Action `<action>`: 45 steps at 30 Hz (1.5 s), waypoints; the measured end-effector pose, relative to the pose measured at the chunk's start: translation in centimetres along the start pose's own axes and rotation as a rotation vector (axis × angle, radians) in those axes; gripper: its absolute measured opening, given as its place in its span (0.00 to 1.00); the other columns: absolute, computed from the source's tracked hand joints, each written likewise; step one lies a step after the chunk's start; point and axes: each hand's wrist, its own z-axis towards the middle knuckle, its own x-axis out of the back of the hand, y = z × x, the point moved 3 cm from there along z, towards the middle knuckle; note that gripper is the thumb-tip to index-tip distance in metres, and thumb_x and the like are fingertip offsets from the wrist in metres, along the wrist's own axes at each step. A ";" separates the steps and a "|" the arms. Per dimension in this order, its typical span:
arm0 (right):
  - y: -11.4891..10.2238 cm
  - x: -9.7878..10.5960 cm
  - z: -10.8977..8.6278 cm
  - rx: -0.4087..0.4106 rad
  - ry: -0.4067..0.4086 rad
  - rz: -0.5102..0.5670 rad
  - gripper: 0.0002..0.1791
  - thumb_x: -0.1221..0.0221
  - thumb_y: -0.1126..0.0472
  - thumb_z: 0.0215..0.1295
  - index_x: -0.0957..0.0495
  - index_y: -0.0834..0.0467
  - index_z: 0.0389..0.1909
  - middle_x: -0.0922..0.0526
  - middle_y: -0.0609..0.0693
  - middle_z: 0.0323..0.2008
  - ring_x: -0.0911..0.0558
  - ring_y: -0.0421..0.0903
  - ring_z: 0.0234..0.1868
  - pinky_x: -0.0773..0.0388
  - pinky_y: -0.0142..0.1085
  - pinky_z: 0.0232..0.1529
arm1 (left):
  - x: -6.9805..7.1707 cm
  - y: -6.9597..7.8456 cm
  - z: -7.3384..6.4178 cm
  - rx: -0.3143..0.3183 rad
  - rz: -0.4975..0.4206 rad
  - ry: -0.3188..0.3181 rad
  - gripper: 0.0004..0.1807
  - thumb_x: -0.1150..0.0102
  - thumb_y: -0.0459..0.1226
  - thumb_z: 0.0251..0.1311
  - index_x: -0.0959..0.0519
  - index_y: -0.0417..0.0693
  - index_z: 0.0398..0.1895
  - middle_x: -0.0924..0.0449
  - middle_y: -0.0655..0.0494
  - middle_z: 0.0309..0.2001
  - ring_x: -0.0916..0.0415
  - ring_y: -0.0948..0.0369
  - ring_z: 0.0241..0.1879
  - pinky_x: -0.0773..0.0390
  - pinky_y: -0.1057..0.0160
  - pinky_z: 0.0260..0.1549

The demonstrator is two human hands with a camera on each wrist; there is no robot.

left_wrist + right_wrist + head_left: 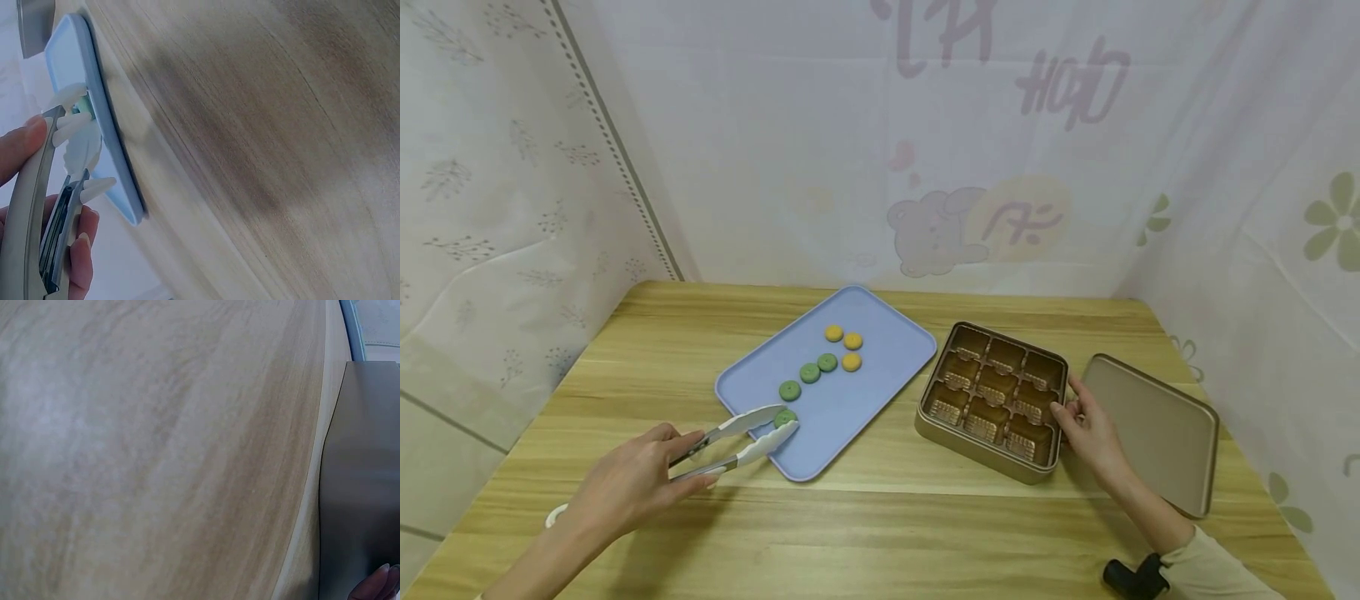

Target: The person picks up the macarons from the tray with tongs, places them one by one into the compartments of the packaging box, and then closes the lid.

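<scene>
My left hand [636, 479] grips a pair of metal tongs [730, 461] with white tips. The tips stand on either side of a green round cookie [786, 418] near the front left end of a blue tray [820, 446]; whether they touch it I cannot tell. In the left wrist view the tongs [31, 206] lie between thumb and fingers. My right hand [1093, 433] holds the right side of a bronze square tin [977, 450], its thumb on the rim and its fingers partly hidden behind the wall. A brown plastic insert [996, 383] with several compartments sits inside.
Several more green cookies [809, 372] and three yellow cookies [852, 362] lie farther back on the tray. Right of the tin lies a flat bronze lid [1150, 425], partly behind my right forearm. A patterned curtain [820, 150] hangs behind the wooden table [865, 533].
</scene>
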 end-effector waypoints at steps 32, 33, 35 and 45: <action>0.0 0.0 0.2 -0.009 -0.001 0.011 0.35 0.51 0.61 0.72 0.56 0.70 0.71 0.35 0.51 0.30 0.36 0.35 0.21 0.33 0.29 0.21 | -1.3 10.0 9.3 -0.272 -0.261 0.026 0.29 0.30 0.51 0.46 0.19 0.43 0.50 0.28 0.59 0.25 0.44 0.70 0.17 0.40 0.71 0.16; 0.1 0.0 0.2 -0.012 -0.001 0.013 0.35 0.51 0.61 0.72 0.56 0.70 0.71 0.35 0.51 0.30 0.36 0.35 0.21 0.33 0.29 0.21 | -1.5 10.4 9.5 -0.283 -0.259 0.024 0.29 0.30 0.51 0.46 0.18 0.44 0.50 0.27 0.59 0.26 0.43 0.70 0.18 0.39 0.71 0.17; 0.1 -0.1 0.2 -0.019 0.004 0.017 0.35 0.51 0.62 0.71 0.56 0.70 0.71 0.35 0.51 0.30 0.36 0.35 0.21 0.32 0.29 0.21 | -1.9 11.1 10.1 -0.300 -0.260 0.013 0.30 0.29 0.51 0.45 0.18 0.44 0.50 0.25 0.58 0.28 0.42 0.69 0.19 0.38 0.71 0.17; 0.1 0.0 0.2 -0.031 0.001 -0.010 0.35 0.51 0.61 0.72 0.56 0.70 0.71 0.34 0.51 0.31 0.35 0.35 0.22 0.33 0.29 0.23 | -2.9 13.3 11.5 -0.353 -0.200 -0.041 0.30 0.30 0.53 0.46 0.19 0.46 0.52 0.21 0.55 0.37 0.40 0.70 0.17 0.37 0.72 0.14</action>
